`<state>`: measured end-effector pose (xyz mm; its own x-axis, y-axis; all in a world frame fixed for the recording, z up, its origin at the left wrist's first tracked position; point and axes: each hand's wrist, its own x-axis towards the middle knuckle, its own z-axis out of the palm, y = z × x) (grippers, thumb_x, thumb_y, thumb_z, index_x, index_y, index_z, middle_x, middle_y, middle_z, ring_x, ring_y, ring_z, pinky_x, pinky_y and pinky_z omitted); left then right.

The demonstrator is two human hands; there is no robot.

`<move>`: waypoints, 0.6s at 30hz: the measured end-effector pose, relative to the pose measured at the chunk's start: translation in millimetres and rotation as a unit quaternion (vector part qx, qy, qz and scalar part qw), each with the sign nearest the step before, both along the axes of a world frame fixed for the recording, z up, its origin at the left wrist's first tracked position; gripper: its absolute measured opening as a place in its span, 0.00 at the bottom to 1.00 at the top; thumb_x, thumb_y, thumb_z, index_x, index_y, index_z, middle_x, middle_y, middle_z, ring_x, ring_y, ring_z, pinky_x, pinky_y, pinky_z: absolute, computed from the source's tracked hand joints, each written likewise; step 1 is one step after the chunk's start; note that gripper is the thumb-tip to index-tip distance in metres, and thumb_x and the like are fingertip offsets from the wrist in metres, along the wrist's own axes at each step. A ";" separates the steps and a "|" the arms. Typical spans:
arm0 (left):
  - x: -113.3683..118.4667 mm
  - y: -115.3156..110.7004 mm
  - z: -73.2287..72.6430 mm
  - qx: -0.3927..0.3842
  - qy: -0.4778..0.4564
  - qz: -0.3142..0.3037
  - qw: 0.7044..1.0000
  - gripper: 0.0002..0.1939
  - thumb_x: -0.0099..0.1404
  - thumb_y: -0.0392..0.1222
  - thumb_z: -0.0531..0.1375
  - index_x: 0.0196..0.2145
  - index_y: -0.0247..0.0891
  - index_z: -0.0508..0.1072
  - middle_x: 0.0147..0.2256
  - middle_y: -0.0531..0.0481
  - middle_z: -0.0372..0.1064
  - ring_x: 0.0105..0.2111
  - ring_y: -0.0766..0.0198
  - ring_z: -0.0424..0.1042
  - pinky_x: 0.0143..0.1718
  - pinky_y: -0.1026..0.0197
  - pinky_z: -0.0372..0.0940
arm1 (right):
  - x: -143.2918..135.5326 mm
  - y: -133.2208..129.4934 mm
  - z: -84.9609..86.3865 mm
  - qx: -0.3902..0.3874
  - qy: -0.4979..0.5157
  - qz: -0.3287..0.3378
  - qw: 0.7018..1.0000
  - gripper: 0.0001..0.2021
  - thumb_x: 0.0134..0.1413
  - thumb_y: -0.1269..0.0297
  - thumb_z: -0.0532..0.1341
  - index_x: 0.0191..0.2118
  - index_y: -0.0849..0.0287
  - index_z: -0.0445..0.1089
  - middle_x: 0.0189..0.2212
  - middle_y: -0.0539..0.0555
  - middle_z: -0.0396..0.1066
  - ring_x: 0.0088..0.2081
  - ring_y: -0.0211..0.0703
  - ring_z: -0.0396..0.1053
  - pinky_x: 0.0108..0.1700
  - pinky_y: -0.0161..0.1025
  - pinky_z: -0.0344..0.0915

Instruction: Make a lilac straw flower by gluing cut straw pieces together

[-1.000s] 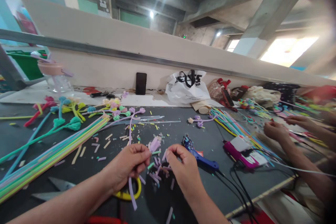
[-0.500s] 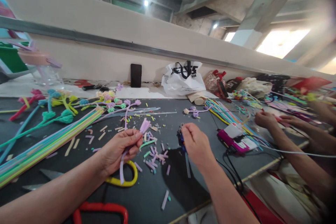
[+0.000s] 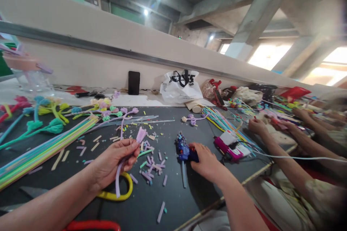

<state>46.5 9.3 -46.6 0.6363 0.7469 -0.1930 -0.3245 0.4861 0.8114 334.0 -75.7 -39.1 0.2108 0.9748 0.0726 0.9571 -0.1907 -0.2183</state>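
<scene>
My left hand (image 3: 120, 160) pinches a lilac pipe-cleaner flower (image 3: 141, 135), its cut tuft pointing up and a stem hanging below the fingers. My right hand (image 3: 206, 162) has its fingers wrapped round the dark handle of a blue glue gun (image 3: 184, 151), which lies on the black table with a clear glue stick (image 3: 184, 175) out of its rear. Under my left wrist are scissors with a yellow handle (image 3: 128, 187). Short lilac pipe-cleaner offcuts (image 3: 154, 168) are scattered between my hands.
Long pastel pipe cleaners (image 3: 51, 144) and finished flowers (image 3: 55, 126) lie at left. A magenta power strip (image 3: 229, 149) with cords sits at right. A phone (image 3: 133, 83) and a white bag (image 3: 180, 86) stand at the back. Co-workers' hands (image 3: 257, 126) are further right.
My right hand has opened from a raised fist and come down round the glue gun's handle. My left hand still holds the lilac flower. The view has shifted slightly right.
</scene>
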 end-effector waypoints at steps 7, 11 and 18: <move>0.2 -1.1 1.8 0.000 -0.014 0.007 1.000 0.10 0.54 0.41 0.63 0.25 0.32 0.67 0.23 0.53 0.64 0.17 0.77 0.59 0.14 0.74 0.54 | -13.3 6.4 6.3 0.093 0.054 -0.011 0.994 0.19 0.37 0.74 0.55 0.40 0.57 0.66 0.38 0.56 0.68 0.35 0.46 0.67 0.37 0.39 0.59; 1.0 0.0 1.0 0.008 -0.009 0.012 1.000 0.11 0.53 0.42 0.64 0.24 0.31 0.68 0.22 0.53 0.64 0.17 0.76 0.60 0.15 0.73 0.57 | -34.3 -2.7 7.1 0.227 0.288 -0.012 0.930 0.17 0.39 0.62 0.61 0.40 0.56 0.68 0.29 0.54 0.72 0.30 0.46 0.69 0.31 0.39 0.64; 4.2 -0.4 -0.6 0.046 0.011 0.053 0.998 0.12 0.53 0.44 0.63 0.24 0.32 0.67 0.21 0.53 0.65 0.16 0.75 0.61 0.16 0.72 0.59 | -87.8 -15.4 10.0 0.228 0.305 0.113 0.918 0.08 0.40 0.63 0.63 0.31 0.55 0.70 0.27 0.52 0.72 0.28 0.43 0.69 0.30 0.35 0.66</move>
<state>50.7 8.9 -47.2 0.5494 0.8247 -0.1346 -0.3514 0.3741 0.8582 246.2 -91.1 -29.2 0.1445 0.8958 0.4203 0.6349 0.2419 -0.7338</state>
